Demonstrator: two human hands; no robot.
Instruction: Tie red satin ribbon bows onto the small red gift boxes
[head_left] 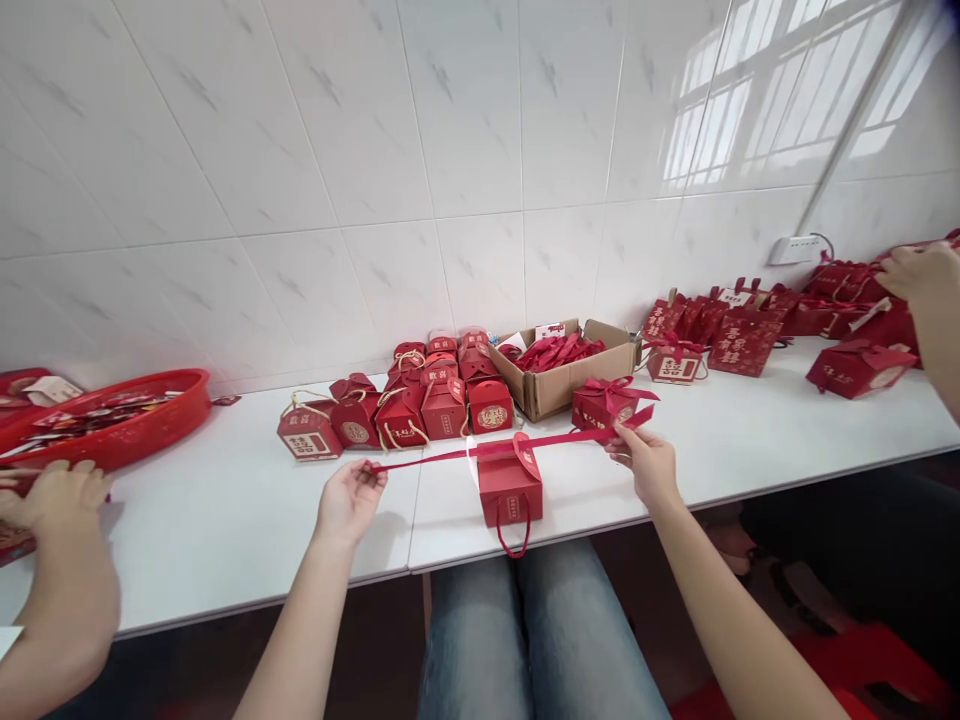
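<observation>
A red ribbon is stretched taut between my two hands, passing across the top of a small red gift box. My left hand pinches its left end, left of the box. On the right, my right hand pinches the ribbon near its other end, with a loose tail past the fingers. The box stands near the table's front edge, its cord handle hanging down in front. Just behind my right hand sits a red box with a ribbon bow.
Several red boxes stand in rows behind. A cardboard box holds red ribbons. Red bags stand right. A red basin lies left. Other people's hands work at both sides of the white table.
</observation>
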